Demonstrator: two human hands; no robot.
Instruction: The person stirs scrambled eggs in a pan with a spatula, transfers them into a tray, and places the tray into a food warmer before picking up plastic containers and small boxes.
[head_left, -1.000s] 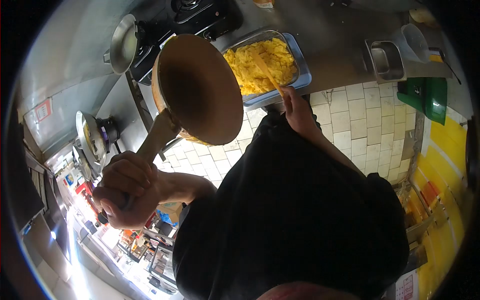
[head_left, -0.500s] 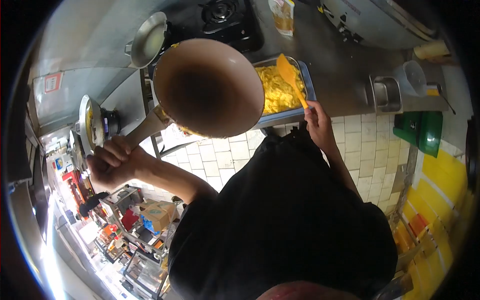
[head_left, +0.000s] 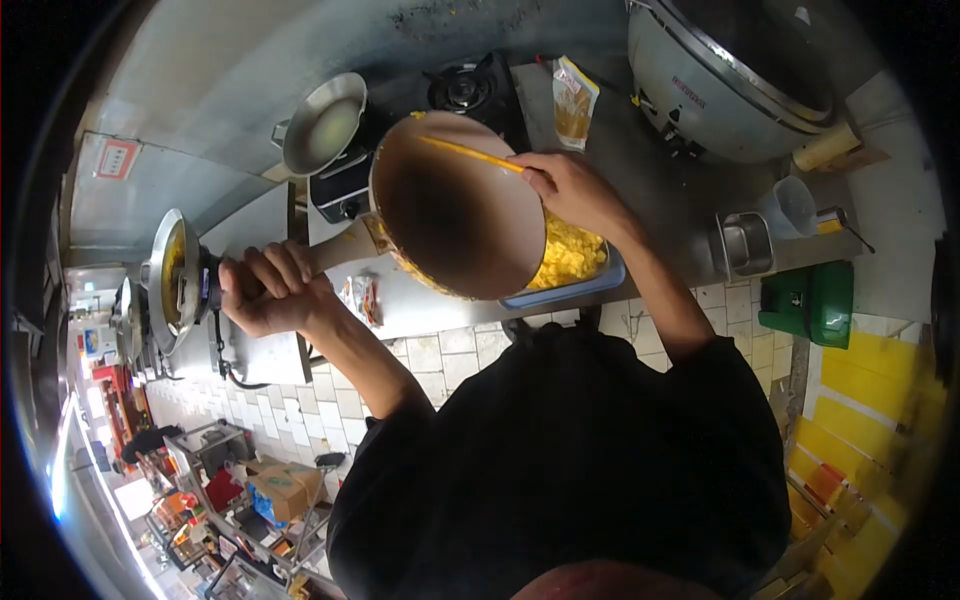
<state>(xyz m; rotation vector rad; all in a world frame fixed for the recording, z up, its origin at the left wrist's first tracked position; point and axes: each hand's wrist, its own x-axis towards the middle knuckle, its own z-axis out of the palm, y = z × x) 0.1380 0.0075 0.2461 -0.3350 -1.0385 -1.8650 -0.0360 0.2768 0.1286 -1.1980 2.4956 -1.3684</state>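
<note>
My left hand point(head_left: 265, 290) is wrapped round the handle of a frying pan point(head_left: 450, 215), which is raised and tilted above the counter. Its round face is pale brown with a dark centre, and bits of yellow egg cling to its rim. In my right hand point(head_left: 572, 192) is an orange spatula point(head_left: 465, 152), seen edge-on across the upper part of the pan. Below the pan, partly hidden by it, a rectangular tray point(head_left: 570, 290) on the counter holds scrambled egg point(head_left: 570, 255).
A metal pan point(head_left: 325, 125) sits behind on the left, near a gas burner point(head_left: 465, 90). A pouch point(head_left: 574, 105) stands beyond the tray, beside a large cooker point(head_left: 720, 100). On the right are a metal container point(head_left: 745, 243), a clear plastic container point(head_left: 790, 208) and a green bin point(head_left: 808, 303).
My right hand has lifted the spatula from over the tray and moved it up and left to the pan. The pan has shifted slightly right in view.
</note>
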